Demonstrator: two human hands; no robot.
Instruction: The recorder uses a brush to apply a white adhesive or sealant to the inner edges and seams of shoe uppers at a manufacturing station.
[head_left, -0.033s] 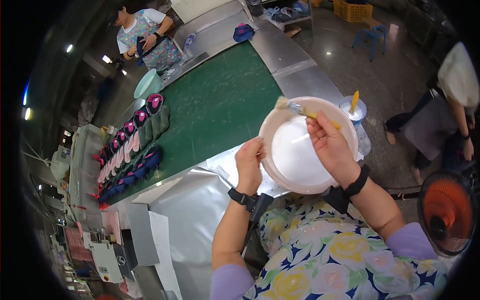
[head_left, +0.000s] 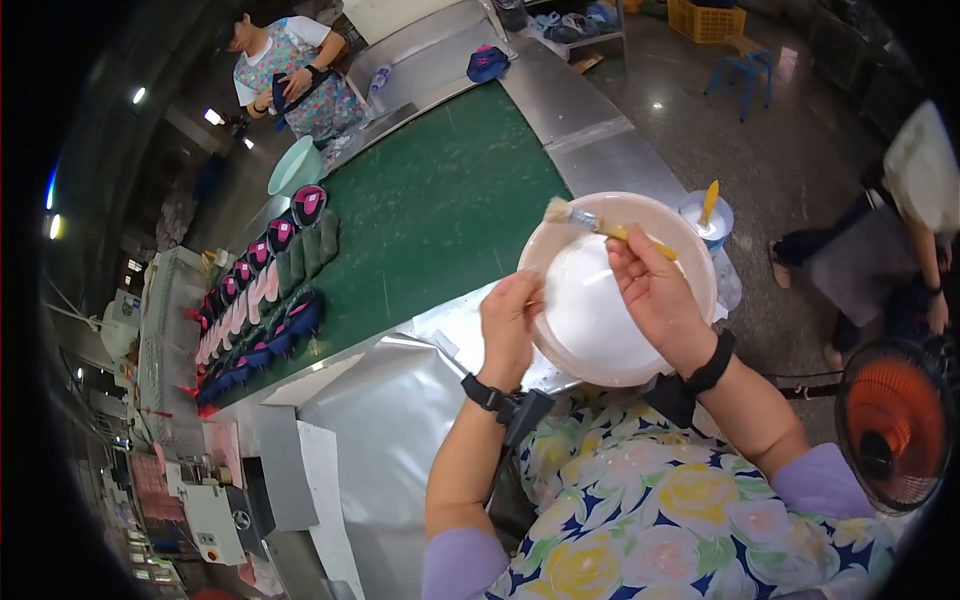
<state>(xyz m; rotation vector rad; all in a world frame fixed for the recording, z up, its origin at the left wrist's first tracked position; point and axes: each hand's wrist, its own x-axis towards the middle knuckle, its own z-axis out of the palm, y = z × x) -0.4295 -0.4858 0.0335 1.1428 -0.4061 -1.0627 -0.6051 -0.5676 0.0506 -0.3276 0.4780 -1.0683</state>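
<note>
My right hand pinches the yellow wooden handle of a paintbrush above a pale pink basin. The brush lies nearly level, its light bristles pointing left over the basin's far rim. White liquid covers the basin's bottom. By the basin's left rim is my left hand, fingers bent together; their tips are smeared, and anything between them is hidden. Beside the basin on the right stands a small tub of white liquid with a second yellow-handled brush in it.
Rows of dark and pink shoe uppers lie along the left of the green conveyor belt. A blue-and-pink piece sits at its far end. A co-worker stands far left, another person at right, near an orange fan.
My left hand has shifted slightly right, closer to the basin rim, and its fingertips are blurred. The brush in my right hand has moved a little left.
</note>
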